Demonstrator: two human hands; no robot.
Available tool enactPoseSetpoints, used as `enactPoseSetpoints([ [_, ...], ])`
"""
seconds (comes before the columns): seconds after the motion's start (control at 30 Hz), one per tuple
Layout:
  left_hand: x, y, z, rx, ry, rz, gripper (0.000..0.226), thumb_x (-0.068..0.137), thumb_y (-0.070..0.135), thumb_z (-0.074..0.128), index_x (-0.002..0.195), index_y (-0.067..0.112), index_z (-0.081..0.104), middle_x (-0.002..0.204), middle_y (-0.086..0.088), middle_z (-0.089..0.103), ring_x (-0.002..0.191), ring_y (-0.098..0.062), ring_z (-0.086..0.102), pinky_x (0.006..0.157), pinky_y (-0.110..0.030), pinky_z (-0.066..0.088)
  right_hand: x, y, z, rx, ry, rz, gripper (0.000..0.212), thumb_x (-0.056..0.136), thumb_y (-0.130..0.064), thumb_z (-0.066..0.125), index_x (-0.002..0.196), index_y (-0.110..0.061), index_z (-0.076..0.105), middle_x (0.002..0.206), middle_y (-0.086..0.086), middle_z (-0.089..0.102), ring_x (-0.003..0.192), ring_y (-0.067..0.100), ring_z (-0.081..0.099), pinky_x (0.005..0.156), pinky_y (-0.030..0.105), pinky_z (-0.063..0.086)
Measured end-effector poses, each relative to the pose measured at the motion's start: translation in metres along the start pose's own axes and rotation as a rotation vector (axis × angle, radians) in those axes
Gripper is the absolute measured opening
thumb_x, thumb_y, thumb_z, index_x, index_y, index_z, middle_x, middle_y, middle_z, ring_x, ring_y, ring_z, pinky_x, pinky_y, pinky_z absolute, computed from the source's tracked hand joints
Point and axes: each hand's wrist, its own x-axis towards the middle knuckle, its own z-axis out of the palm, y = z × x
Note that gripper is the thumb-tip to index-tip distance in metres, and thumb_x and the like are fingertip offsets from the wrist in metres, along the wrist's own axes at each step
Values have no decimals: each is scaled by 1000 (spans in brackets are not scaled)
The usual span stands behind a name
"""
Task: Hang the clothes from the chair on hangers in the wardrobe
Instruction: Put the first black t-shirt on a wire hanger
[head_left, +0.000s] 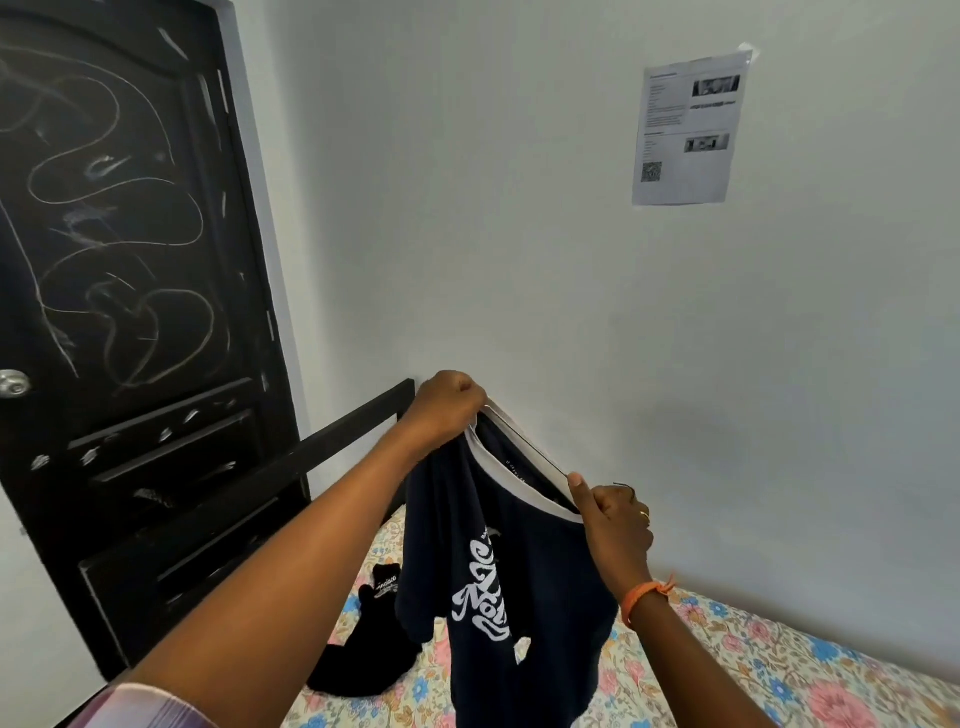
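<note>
Navy cotton, printed with white curling letters, is being held up in the middle of the view: a T-shirt (498, 571) is being suspended by its white-edged neck opening above a bed. The opening is being stretched between two hands. The left hand (448, 408) is being kept higher and farther, with its fingers curled into a fist round the far-left part of the neck band. The right hand (613, 525) is being kept lower and nearer, to the right, with thumb and curled fingers pinching the other end of the band; a ring is being worn on one finger and an orange thread band (644, 595) on the wrist. A thin dark curved piece is being shown just above the right knuckles, but what it is cannot be told. The body of the T-shirt is being left to hang freely, its lower edge running out of the bottom of the view.

Below and to the left of the T-shirt, a black garment (366, 644) with small white lettering is being shown lying crumpled on the floral bedsheet (779, 670), near the dark bed rail (332, 441). A black door (130, 312), marked with pale scribbles and fitted with a round metal knob (13, 384), is being shown on the left. A printed sheet of paper (685, 130) is being held to the pale wall (467, 208) at the far right with tape.
</note>
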Motion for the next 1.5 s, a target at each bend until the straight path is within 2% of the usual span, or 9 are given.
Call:
enactPoseSetpoints([
  [0.17,-5,-2,9,788,-6,317,17,93,2,42,89,6,58,81,-4,55,77,-23,56,65,-33,43,-2,6,-5,-15,27,34,61,91,-64,46,48,-21,40,64,1,46,64,24,50,62,33,32],
  [0.27,-8,0,16,991,-47,327,18,88,-8,44,89,7,54,73,0,42,70,-21,49,60,-31,36,-7,9,-8,-40,9,57,62,92,-64,47,50,-18,43,53,2,45,55,21,47,60,35,33],
  [0.43,-15,-3,21,1282,-4,411,20,90,-4,50,99,10,61,95,-5,62,85,-25,64,63,-31,34,-9,15,-17,57,22,34,59,92,-56,50,54,-12,40,53,4,41,52,18,39,57,38,34],
  [0.73,-15,-2,45,1062,29,381,14,91,3,47,84,11,55,65,1,34,64,-23,47,56,-31,30,-15,3,-24,-428,-43,-115,59,93,-68,36,56,-24,43,63,-6,49,69,24,57,65,35,37],
  [0.83,-20,-2,62,915,9,414,14,93,12,46,81,13,52,67,0,42,67,-27,53,57,-31,31,-13,-19,-19,-533,-141,-221,41,102,-49,36,90,-25,66,113,0,68,124,28,54,95,46,39],
  [0.93,-24,-3,72,682,-11,408,22,96,19,42,88,11,60,80,-4,60,77,-28,60,61,-33,40,-10,-39,-18,-526,-282,-290,36,107,-33,33,121,-24,65,158,2,36,151,21,18,117,55,14],
  [1.13,-31,-16,76,333,-43,271,23,94,23,48,98,16,69,93,-1,69,83,-20,62,71,-35,51,-4,-44,-22,-551,-328,-331,39,107,-29,28,141,-25,47,166,5,7,153,22,-7,117,64,2],
  [1.33,-40,-38,83,313,-39,239,23,96,28,50,97,15,68,88,-1,68,80,-19,61,64,-32,45,2,-55,-28,-383,-359,-238,43,108,-35,29,144,-18,43,167,5,1,153,16,-3,119,60,3],
  [1.5,-44,-46,81,291,1,316,28,97,30,52,92,14,74,84,-1,69,78,-16,59,68,-35,49,3,-54,-25,-282,-419,-256,46,105,-43,31,137,-15,48,166,3,8,152,23,16,114,64,24],
])
